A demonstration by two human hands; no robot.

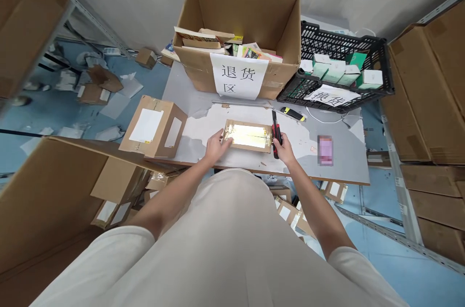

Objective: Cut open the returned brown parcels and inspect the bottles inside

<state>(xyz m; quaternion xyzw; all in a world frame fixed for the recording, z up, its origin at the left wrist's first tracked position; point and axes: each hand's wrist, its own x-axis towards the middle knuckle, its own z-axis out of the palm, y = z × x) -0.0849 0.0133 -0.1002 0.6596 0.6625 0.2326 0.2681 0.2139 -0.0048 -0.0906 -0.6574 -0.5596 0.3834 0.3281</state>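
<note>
A small taped cardboard box [248, 144] with a shiny label lies in front of me near the table's front edge. My left hand [217, 145] grips its left end, thumb on top and fingers at the side. In my right hand [284, 147] is a red and black utility knife [276, 132], held upright along the box's right end. The knife's dark blade end points away from me. Whether my right fingers also touch the box is hard to see.
Behind stands a large open carton [198, 72] of books, beside a black crate [308, 36] with green-white boxes. A yellow-black cutter [292, 114] and a blurred pink item [325, 150] lie right. A labelled box [152, 125] sits left; a big open carton [47, 191] is lower left.
</note>
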